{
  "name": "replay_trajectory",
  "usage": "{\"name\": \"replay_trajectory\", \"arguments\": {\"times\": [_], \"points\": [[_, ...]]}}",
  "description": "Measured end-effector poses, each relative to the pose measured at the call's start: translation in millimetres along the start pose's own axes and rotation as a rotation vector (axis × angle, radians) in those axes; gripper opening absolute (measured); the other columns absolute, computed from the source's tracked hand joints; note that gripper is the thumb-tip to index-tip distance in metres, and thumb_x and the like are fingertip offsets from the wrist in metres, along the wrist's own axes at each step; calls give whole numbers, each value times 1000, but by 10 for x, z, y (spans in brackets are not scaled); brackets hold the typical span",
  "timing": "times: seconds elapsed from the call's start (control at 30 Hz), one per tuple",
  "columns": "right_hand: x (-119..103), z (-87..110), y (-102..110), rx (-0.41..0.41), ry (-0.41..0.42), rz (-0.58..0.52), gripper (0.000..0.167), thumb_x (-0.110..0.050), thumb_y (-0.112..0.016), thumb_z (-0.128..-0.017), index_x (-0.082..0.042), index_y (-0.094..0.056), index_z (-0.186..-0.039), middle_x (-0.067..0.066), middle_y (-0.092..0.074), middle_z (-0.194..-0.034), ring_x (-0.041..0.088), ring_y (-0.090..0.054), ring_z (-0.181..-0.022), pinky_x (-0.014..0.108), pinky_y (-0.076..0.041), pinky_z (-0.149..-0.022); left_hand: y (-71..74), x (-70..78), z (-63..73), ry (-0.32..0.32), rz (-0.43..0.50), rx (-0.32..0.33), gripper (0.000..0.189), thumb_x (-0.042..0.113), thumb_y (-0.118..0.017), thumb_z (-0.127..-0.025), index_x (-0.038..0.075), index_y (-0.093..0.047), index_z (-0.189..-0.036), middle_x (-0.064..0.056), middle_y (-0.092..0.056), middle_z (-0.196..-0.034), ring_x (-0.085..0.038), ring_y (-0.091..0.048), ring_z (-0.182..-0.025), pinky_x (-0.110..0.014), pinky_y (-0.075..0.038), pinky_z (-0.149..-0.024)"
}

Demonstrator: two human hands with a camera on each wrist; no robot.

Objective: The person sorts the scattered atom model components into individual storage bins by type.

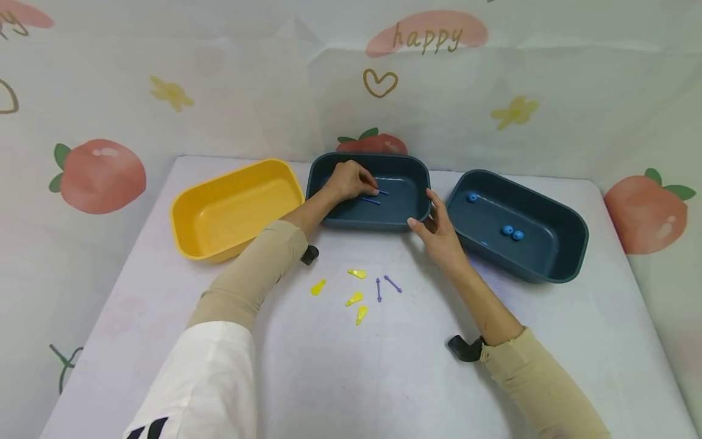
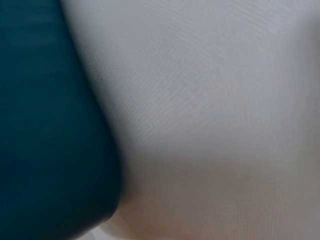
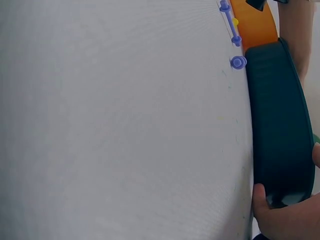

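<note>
Inside the middle dark blue bin (image 1: pixel 403 210), my left hand (image 1: pixel 347 182) pinches a thin purple rod (image 1: pixel 384 192) between thumb and fingertips. A second purple rod (image 1: pixel 371 201) lies on the bin floor just below those fingers. My right hand (image 1: pixel 441 235) holds the same bin by its front right corner, thumb at the front wall and fingers at the right side. In the right wrist view, the right thumb (image 3: pixel 260 200) touches the bin's wall (image 3: pixel 275 120). Only a blurred dark blue wall (image 2: pixel 50 120) and white cloth show in the left wrist view.
A yellow bin (image 1: pixel 236 210) stands at left. The right dark blue bin (image 1: pixel 526 268) holds several blue beads (image 1: pixel 507 230). On the white table (image 1: pixel 340 378) lie several yellow drop-shaped pieces (image 1: pixel 354 299) and two purple rods (image 1: pixel 393 284).
</note>
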State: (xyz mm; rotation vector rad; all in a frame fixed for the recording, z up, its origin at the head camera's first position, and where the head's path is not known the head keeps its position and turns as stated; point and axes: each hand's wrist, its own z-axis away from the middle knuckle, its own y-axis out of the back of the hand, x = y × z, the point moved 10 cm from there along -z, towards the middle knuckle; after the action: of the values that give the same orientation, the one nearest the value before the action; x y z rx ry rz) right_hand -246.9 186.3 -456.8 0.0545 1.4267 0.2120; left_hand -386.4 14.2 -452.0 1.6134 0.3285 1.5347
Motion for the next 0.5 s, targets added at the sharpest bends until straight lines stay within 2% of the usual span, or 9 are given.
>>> {"name": "replay_trajectory", "arguments": {"times": [0.13, 0.27, 0.5], "points": [[-16, 9, -25, -7, -19, -4, 74, -19, -58, -101, -26, -13, -160, 16, -19, -163, 30, -31, -145, 47, -31, -116, -15, -20, 23, 1, 20, -29, 16, 26, -80, -86, 14, -80, -97, -1, -75, -102, -16, -62, -101, -31, -49, -89], [-126, 65, -59, -19, -35, -10, 74, -15, -57, -102, -19, -12, -160, 20, -16, -162, 35, -28, -146, 49, -29, -116, -16, -12, 48, -13, 20, -53, 18, 25, -78, -88, 15, -80, -102, -1, -74, -107, -16, -62, -105, -32, -48, -92], [-247, 120, -81, -17, -45, -7, 72, -14, -55, -102, -14, -12, -160, 23, -16, -162, 37, -27, -146, 48, -29, -116, 66, 119, 98, -84, 90, -55, 21, 24, -73, -92, 12, -76, -109, -1, -72, -106, -15, -62, -93, -29, -50, -81]]}}
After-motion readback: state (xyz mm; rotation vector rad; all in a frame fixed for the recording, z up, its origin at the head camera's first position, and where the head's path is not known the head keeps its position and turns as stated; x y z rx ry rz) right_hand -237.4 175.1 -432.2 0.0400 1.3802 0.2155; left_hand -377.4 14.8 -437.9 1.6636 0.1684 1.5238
